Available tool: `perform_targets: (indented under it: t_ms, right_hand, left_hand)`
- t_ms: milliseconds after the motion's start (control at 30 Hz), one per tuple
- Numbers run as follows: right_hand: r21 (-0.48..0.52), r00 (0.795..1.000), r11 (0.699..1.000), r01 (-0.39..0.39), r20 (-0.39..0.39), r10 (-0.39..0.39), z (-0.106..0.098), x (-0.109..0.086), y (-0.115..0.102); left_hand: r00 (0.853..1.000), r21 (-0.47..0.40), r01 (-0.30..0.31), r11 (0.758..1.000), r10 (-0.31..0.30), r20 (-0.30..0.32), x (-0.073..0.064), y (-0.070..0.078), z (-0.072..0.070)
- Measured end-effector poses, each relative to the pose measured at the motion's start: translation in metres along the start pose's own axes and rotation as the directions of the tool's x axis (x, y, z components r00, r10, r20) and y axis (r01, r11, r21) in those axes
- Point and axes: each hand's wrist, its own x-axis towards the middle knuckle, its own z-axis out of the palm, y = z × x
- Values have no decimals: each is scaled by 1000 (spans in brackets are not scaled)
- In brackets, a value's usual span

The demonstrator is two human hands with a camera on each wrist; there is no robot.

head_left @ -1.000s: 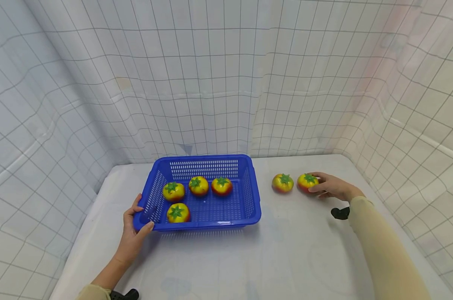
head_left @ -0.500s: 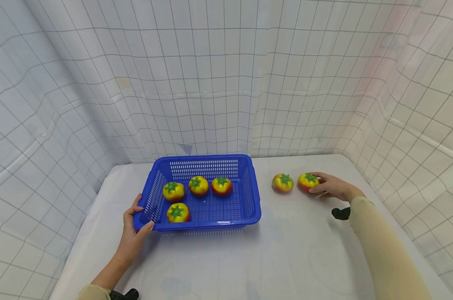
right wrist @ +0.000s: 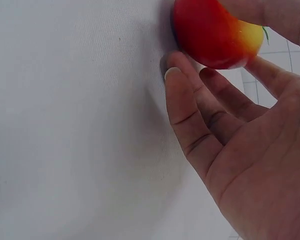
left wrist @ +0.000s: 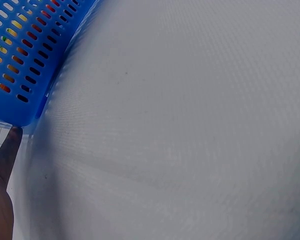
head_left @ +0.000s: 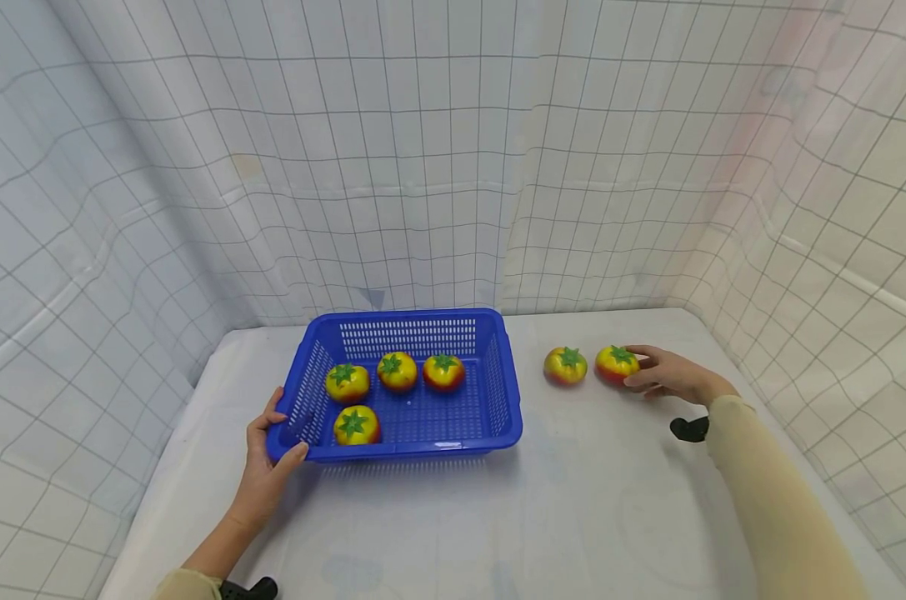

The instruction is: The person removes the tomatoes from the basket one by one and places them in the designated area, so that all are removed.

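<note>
A blue plastic basket (head_left: 422, 451) stands left of centre on the white table, with several red-and-yellow tomatoes inside, each topped by a green star-shaped calyx. My left hand (head_left: 261, 483) grips its front left corner, thumb at the front rim and fingers along the left side. Two more tomatoes lie on the table to the right of the basket. Around the right side of the outer tomato (head_left: 615, 365) are the thumb and index finger of my right hand (head_left: 670, 375). Seen from the right wrist, the other fingers (right wrist: 182, 95) are loosely bent below that tomato.
The inner loose tomato (head_left: 565, 367) sits between the basket and the right hand. Draped white sheets with a grid pattern (head_left: 422, 167) enclose the table at the back and both sides. A black wrist device (head_left: 688, 429) hangs below the right sleeve.
My right hand has drawn slightly to the right, its thumb and index finger sliding back along the outer tomato, which has hardly shifted. The left hand and the basket are unmoved.
</note>
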Motion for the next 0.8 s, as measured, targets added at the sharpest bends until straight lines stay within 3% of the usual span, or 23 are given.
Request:
perform_targets:
  t_ms: [433, 800]
  right_hand:
    - [0, 999, 1000, 24, 21, -24, -13, -19, 17]
    - [35, 999, 999, 35, -6, -35, -17, -41, 23]
  left_hand:
    - [1000, -1, 8, 1000, -8, 4, 0, 2, 0]
    - [1000, 15, 14, 1000, -14, 5, 0, 3, 0]
